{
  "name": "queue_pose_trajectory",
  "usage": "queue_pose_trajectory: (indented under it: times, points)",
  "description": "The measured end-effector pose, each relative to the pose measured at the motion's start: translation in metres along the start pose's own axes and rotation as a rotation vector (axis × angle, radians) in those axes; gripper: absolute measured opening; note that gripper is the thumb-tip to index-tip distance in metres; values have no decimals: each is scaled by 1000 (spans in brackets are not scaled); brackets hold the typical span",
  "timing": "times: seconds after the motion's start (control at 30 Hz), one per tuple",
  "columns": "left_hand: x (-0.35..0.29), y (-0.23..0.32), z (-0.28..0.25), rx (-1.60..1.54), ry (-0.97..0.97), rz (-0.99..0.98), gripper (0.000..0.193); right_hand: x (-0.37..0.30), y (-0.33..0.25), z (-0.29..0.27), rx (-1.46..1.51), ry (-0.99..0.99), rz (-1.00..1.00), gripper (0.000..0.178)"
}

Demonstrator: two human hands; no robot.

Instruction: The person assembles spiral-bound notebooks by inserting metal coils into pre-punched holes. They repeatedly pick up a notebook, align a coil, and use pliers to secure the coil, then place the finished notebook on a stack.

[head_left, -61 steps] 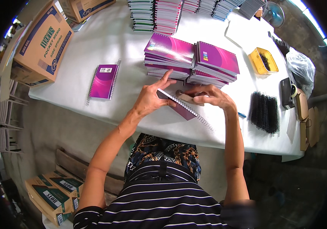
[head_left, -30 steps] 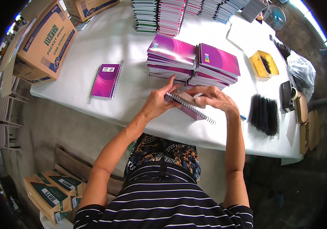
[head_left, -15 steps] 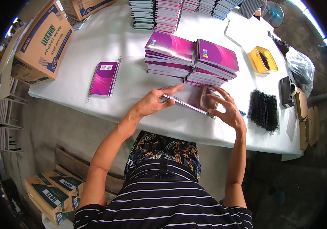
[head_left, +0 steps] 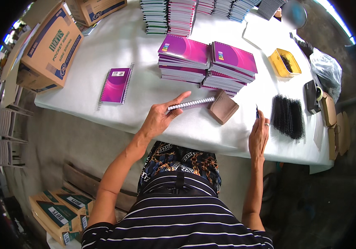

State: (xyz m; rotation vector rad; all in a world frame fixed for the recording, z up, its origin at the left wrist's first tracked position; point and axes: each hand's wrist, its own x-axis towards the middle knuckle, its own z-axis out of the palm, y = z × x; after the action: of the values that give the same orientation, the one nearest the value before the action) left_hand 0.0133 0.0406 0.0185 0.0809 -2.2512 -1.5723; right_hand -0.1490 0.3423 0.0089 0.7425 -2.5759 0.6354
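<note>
My left hand (head_left: 161, 116) holds a spiral-bound notebook (head_left: 192, 103) edge-on above the white table (head_left: 136, 41), its wire spine facing me. A brown textured pad (head_left: 223, 107) lies on the table at the notebook's right end. My right hand (head_left: 259, 135) rests near the table's front edge and grips a small dark tool (head_left: 256, 111), close to a pile of black binding coils (head_left: 288, 116). Two stacks of purple notebooks (head_left: 207, 62) stand just beyond the held one.
A single purple notebook (head_left: 116, 85) lies at the left. Taller notebook stacks (head_left: 169, 14) line the far edge. A yellow tray (head_left: 284, 63), a plastic bag (head_left: 325, 68) and a tape dispenser (head_left: 313, 96) sit at the right. Cardboard boxes (head_left: 51, 47) stand left; more boxes (head_left: 59, 211) on the floor.
My right hand has left the notebook and moved right toward the black coils, taking a small dark tool. The brown pad now lies uncovered. My left hand keeps the notebook turned edge-on.
</note>
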Motion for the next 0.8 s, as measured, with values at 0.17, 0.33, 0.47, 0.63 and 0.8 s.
queue_pose_trajectory:
  times: [0.17, 0.33, 0.47, 0.63, 0.8]
  points:
    - [-9, 31, 10, 425, 238, 133, 58, -14, -136, -30, 386, -150, -311, 38]
    - [-8, 43, 12, 595, 326, 200, 66, -12, -163, -20, 339, -119, -467, 47]
    - [-9, 42, 12, 623, 351, 220, 73, -9, -165, -16, 345, -130, -514, 46]
    - [-9, 41, 10, 698, 343, 245, 73, 0, -167, -22, 574, -454, -313, 33]
    - [-13, 47, 1, 739, 339, 280, 72, 27, -166, -43, 935, -982, -44, 29]
